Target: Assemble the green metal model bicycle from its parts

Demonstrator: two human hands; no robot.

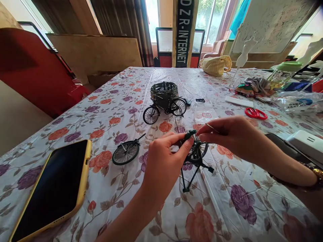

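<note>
My left hand point(169, 153) pinches a dark miniature bicycle frame point(193, 175) near a small dark green part at its top. One spoked wheel point(199, 150) is on this frame, and a pedal sticks out to the right. My right hand point(225, 136) is closed in a pinch beside the green part; a thin stick-like thing shows at its fingers, too fine to name. Left of my hands lies a loose front wheel with its fork point(126, 152). Farther back, a complete miniature bicycle point(165, 109) stands against a dark woven basket point(164, 89).
A phone in a yellow case point(52, 191) lies at the left on the flowered tablecloth point(106, 188). To the right are red-handled scissors point(256, 113), a white bar point(239, 102), a white power strip point(306, 144) and a plastic bag point(300, 102). A small clear packet point(205, 116) lies behind my hands.
</note>
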